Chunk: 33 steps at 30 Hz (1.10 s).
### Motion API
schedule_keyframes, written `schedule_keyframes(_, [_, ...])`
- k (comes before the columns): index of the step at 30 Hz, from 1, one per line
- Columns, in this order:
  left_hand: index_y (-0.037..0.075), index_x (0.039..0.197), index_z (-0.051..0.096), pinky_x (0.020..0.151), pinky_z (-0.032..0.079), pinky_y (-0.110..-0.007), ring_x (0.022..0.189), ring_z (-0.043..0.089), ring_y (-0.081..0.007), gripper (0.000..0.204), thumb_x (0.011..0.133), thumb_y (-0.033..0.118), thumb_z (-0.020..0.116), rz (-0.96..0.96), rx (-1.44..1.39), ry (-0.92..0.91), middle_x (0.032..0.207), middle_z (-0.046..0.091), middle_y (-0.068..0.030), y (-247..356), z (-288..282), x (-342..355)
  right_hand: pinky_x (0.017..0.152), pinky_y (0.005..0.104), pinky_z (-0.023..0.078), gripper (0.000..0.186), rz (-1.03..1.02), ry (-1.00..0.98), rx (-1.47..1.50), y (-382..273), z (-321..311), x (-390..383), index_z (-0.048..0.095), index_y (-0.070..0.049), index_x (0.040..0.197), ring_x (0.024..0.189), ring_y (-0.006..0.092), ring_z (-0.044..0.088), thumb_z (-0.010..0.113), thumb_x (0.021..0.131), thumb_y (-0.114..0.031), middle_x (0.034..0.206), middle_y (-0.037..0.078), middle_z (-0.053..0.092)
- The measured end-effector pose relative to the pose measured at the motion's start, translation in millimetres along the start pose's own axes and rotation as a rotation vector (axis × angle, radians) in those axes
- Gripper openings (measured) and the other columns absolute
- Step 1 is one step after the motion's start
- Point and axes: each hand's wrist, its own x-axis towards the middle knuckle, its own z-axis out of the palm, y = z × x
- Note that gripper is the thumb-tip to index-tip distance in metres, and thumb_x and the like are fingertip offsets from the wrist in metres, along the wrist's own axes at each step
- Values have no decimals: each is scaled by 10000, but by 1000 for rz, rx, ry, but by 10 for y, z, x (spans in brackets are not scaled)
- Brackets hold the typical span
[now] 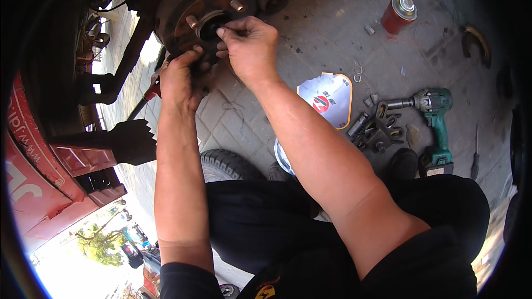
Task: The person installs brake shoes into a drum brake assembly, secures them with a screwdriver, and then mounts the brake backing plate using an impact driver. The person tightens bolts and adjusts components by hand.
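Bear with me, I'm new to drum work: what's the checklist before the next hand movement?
1. Right hand at the dark round hub of the rusty brown metal drum: ok.
2. Right hand's grip: cannot tell; any held part is too hidden.
3. Left hand braced: cannot tell; it is by the drum's lower edge, contact unclear.
4. Two rusty cylindrical metal studs bare: ok.
5. Green-and-black cordless impact wrench clear of both hands: ok.
6. Red cylindrical metal can upright: ok.

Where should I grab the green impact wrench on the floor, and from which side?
Probably by its handle, the slim stretch between motor head and battery, coming from the right: the nose points left, toward the dark metal parts.
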Motion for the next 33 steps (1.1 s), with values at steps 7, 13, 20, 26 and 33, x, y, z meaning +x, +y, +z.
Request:
schedule_keyframes(7, [115, 1390, 545, 787, 512, -535, 1061, 653, -374, 760, 875, 669, 623, -137, 71, -36, 1312, 588, -175, 328, 126, -236, 632, 306, 626, 125, 16, -82, -27, -52, -63, 33, 669, 109, 1019, 736, 188, 712, 682, 918, 37, 882, 161, 713])
schedule_keyframes(13, [146, 1370, 557, 700, 558, -438, 988, 687, -342, 728, 862, 647, 699, -24, -21, -46, 1289, 588, -142, 277, 354, -236, 638, 288, 612, 143, 39, -162, 23, -36, -165, 73, 684, 99, 1046, 735, 174, 706, 681, 919, 36, 882, 149, 719])
schedule_keyframes(20, [123, 1290, 594, 682, 553, -385, 936, 666, -297, 546, 895, 474, 730, 39, -54, -64, 1189, 623, -125, 226, 366, -103, 613, 268, 588, 123, 43, -177, 32, 7, -204, 94, 699, 86, 1020, 707, 145, 690, 686, 910, 35, 844, 125, 719])
schedule_keyframes(26, [128, 1239, 587, 783, 530, -447, 995, 607, -310, 421, 922, 385, 690, -15, -394, -76, 1164, 619, -130, 154, 376, -63, 610, 280, 595, 107, 100, -152, 86, -31, -160, 69, 673, 81, 1006, 703, 158, 690, 694, 912, 35, 843, 128, 712])
schedule_keyframes(33, [123, 1262, 580, 681, 551, -447, 887, 659, -300, 417, 961, 409, 621, 41, -18, 105, 1170, 632, -136, 241, 518, -90, 593, 285, 595, 108, 169, -128, 35, -119, -143, 56, 659, 81, 1002, 692, 169, 688, 696, 911, 36, 843, 135, 704])
